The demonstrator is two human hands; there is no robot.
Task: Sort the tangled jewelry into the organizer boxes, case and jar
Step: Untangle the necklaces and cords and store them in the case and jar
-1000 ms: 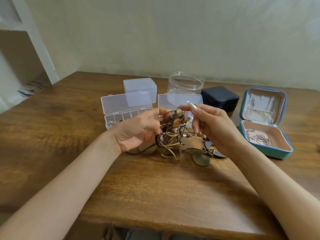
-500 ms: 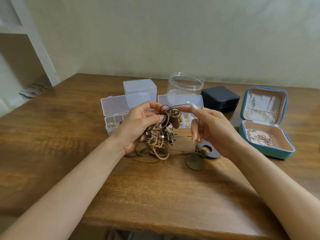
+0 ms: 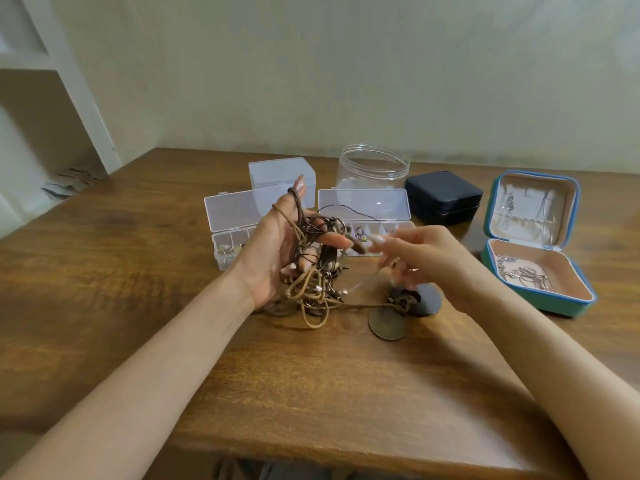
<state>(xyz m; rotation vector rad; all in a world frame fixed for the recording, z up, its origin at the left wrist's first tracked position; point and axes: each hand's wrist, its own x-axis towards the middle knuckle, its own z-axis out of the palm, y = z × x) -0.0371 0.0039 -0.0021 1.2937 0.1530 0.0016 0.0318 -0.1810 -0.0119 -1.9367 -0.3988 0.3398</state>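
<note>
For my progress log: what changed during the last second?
The left hand turned palm-up and lifted the tangle of brown cord necklaces, with cords looped over its raised forefinger. The right hand drew away rightward, seemingly pinching part of it. The clear plastic organizer boxes, clear round jar and open teal case stayed put.

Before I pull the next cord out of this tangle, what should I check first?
1. Left hand grips the tangle: ok.
2. Right hand has a firm pinch: cannot tell, blurred.
3. Tangle lifted clear: not ok, its discs lie on the table.
4. Jar open: ok.
5. Teal case open: ok.
6. Both organizer boxes open: ok.
</note>
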